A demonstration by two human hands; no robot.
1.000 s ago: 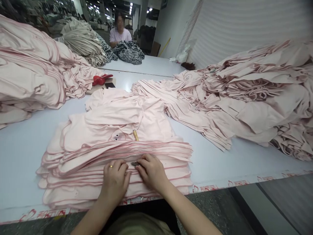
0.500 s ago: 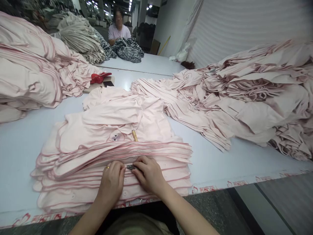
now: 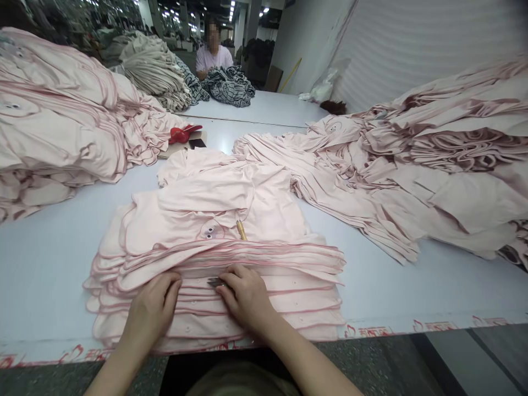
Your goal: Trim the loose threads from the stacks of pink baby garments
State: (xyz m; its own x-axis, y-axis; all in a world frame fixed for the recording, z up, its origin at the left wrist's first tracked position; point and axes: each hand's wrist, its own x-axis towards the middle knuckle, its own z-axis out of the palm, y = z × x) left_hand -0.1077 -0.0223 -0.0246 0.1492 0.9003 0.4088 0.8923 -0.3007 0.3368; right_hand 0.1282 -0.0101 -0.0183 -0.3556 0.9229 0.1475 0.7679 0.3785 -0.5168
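A stack of pale pink garments with darker pink trim point(image 3: 214, 258) lies at the near edge of the white table point(image 3: 49, 258). My left hand point(image 3: 152, 308) rests on the stack's front layers with its fingers curled over the fabric edges. To its right, my right hand point(image 3: 243, 297) pinches a small dark metal tool point(image 3: 215, 282) against a garment edge. A yellow pencil-like stick point(image 3: 241, 230) lies on top of the stack beside two snap buttons point(image 3: 210, 232).
Large heaps of pink garments rise at the left point(image 3: 53, 126) and right point(image 3: 433, 159). A red item point(image 3: 181, 133) and a dark phone point(image 3: 197, 143) lie behind the stack. A person in a pink shirt point(image 3: 212, 55) sits at the far end with striped fabric point(image 3: 229, 85).
My left hand has slid to the left along the stack's front, away from my right hand. The right hand keeps the tool on the fabric. The view shifted slightly left.
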